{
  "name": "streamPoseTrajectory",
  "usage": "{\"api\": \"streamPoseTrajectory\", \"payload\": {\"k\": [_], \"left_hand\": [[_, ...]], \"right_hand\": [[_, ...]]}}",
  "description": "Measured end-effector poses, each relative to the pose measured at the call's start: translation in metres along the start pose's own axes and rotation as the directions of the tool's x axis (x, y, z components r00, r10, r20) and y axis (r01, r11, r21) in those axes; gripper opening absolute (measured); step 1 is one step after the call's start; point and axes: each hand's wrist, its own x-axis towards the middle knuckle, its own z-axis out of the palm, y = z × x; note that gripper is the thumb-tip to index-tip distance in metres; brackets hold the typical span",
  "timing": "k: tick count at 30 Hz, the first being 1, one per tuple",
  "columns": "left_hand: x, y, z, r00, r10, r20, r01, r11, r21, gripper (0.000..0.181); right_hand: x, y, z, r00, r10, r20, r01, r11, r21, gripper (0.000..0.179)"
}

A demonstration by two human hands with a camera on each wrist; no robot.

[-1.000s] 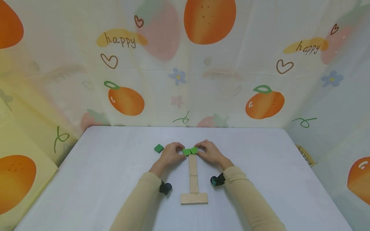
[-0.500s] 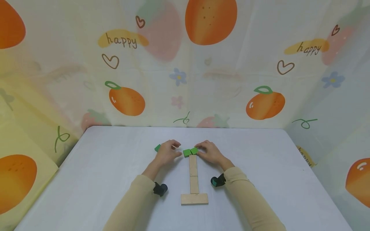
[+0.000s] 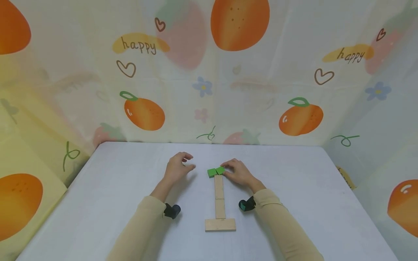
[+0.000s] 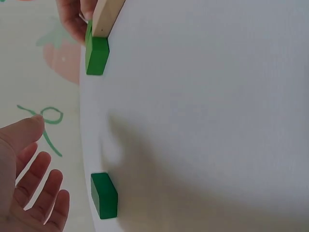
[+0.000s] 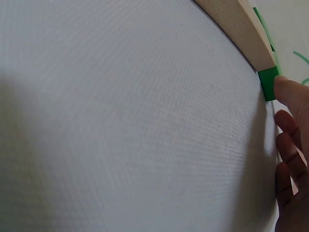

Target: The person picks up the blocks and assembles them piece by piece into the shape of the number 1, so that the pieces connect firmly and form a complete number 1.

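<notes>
My left hand [image 3: 175,169] is raised over the table with its fingers spread and nothing between them. A dark green block [image 4: 105,195] lies near it in the left wrist view; in the head view the hand hides it. With thumb and fingertips my right hand [image 3: 240,174] pinches the right one of two bright green blocks [image 3: 220,170]. Its neighbour, the left bright green block [image 3: 212,173], sits close against it. Both lie at the far end of a wooden plank [image 3: 218,186]. A second plank [image 3: 220,208] continues that line towards me.
Crosswise at the near end of the line lies another wooden plank [image 3: 220,225]. The white table [image 3: 294,174] ends at a fruit-printed cloth [image 3: 241,105] behind it. Black wrist cameras [image 3: 172,211] sit on both forearms.
My left hand has let go of the left bright green block and moved left, over the dark green block. My right hand has stayed at its block.
</notes>
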Motion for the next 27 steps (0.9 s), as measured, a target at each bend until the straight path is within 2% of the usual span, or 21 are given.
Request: {"api": "streamPoseTrajectory", "payload": {"k": [4, 7, 17, 27], "left_hand": [[0.000, -0.008, -0.008, 1.000, 0.014, -0.015, -0.013, 0.999, 0.036, 0.035], [0.001, -0.016, -0.011, 1.000, -0.001, -0.029, 0.003, 0.998, 0.062, 0.037], [-0.002, -0.026, -0.019, 0.990, -0.144, 0.010, 0.141, 0.979, 0.151, 0.048], [-0.003, -0.031, -0.018, 0.972, -0.230, 0.050, 0.214, 0.952, 0.220, 0.048]], "right_hand": [[0.000, 0.001, 0.000, 1.000, -0.001, -0.002, 0.001, 1.000, -0.004, 0.029], [0.000, 0.002, 0.001, 1.000, -0.006, -0.008, 0.006, 1.000, -0.004, 0.028], [0.001, 0.002, 0.001, 1.000, 0.000, -0.005, 0.000, 1.000, -0.018, 0.029], [0.000, 0.000, 0.001, 1.000, 0.018, -0.011, -0.018, 1.000, -0.011, 0.028]]}}
